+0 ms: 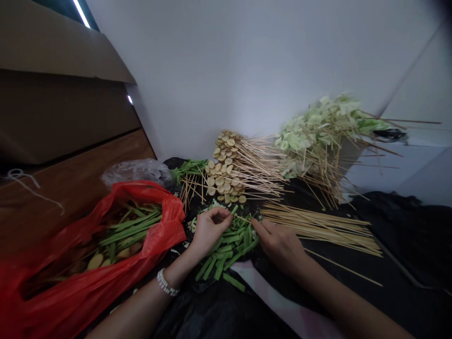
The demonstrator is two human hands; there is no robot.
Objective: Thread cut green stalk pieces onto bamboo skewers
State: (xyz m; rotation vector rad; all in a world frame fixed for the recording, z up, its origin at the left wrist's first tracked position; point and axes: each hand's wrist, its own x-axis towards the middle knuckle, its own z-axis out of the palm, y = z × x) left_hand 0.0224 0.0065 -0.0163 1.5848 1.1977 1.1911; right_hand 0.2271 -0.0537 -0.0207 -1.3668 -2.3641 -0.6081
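A pale wall [219, 61] rose behind everything, with a brown cardboard box [67, 115] at its left, standing on a wood-grained surface [95, 160]. A loose white string [33, 188] curled on that surface. Nearby lay a crumpled clear plastic bag [137, 172], just behind an open red plastic bag [173, 212]. Potato slices [226, 162] on sticks were heaped near the wall; to their right, pale cabbage leaves [318, 122] sat on further sticks. A white-and-pink sheet [278, 294] showed in front, between stretches of black plastic [201, 313].
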